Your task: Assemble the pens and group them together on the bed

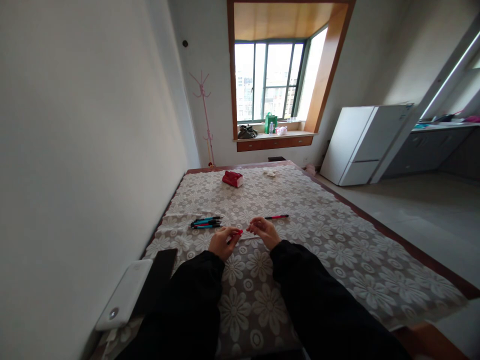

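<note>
Both my hands are out over a table covered with a floral lace cloth (322, 235). My left hand (224, 242) pinches a small red pen part (239, 232) at its fingertips. My right hand (264, 231) is close beside it with fingers curled; what it pinches is too small to tell. A red and black pen (276, 217) lies just beyond my right hand. A bundle of several blue and black pens (206, 222) lies to the left of my left hand.
A white power bank (125, 294) and a black flat object (159, 277) lie at the table's near left edge. A red pouch (233, 178) and a small white item (269, 172) sit at the far end. A white fridge (362, 142) stands to the right.
</note>
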Motion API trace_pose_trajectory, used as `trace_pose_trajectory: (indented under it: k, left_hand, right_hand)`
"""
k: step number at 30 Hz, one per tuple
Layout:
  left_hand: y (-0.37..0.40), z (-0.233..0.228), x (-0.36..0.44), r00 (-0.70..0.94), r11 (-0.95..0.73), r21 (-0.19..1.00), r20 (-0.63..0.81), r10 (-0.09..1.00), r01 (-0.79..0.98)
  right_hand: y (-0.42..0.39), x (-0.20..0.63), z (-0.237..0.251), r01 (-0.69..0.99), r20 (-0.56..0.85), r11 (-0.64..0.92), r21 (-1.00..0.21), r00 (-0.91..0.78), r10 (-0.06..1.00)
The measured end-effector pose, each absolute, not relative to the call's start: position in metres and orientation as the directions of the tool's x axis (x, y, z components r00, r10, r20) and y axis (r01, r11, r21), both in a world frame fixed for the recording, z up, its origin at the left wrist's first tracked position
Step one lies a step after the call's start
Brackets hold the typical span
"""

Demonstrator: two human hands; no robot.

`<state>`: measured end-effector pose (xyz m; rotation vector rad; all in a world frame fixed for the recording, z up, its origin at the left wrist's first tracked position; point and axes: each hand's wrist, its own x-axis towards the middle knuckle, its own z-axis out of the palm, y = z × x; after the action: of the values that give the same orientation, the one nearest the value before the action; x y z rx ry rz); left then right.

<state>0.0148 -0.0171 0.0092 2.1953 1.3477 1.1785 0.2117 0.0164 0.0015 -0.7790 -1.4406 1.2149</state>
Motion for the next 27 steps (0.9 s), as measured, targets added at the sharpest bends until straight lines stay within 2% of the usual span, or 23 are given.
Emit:
trace_pose_trajectory:
  k: [8,14,21,25,27]
  left_hand:
    - [-0.0195,0.0109,0.0158,0.298,-0.552,0.587,0.477,0.827,0.593]
    - [-0.0179,0.0076,0.016,0.319,-0.565,0.597,0.472,0.822,0.57]
    - [-0.0171,0.0053,0.0155,0.32,-0.574,0.593,0.484,0.815,0.565]
    - [-0.019,0.0115,0.0162,0.23,-0.55,0.653,0.513,0.827,0.52]
    - [-0.0178,0.0141,0.016,0.105,-0.516,0.726,0.531,0.841,0.455]
  right_hand:
    - [0.0119,0.2077,0.0031,-0.174,0.296,0.254,-0.951,-0.286,0.911]
    - [0.0116,0.2073,0.0003,-0.014,0.322,0.331,-0.944,-0.268,0.908]
    - [0.0084,0.2052,-0.0005,0.058,0.317,0.36,-0.931,-0.36,0.878]
    - [0.0079,0.2076,0.0019,0.123,0.366,0.431,-0.894,-0.354,0.86]
    - [0.0102,0.2115,0.0008,0.26,0.415,0.503,-0.824,-0.327,0.849]
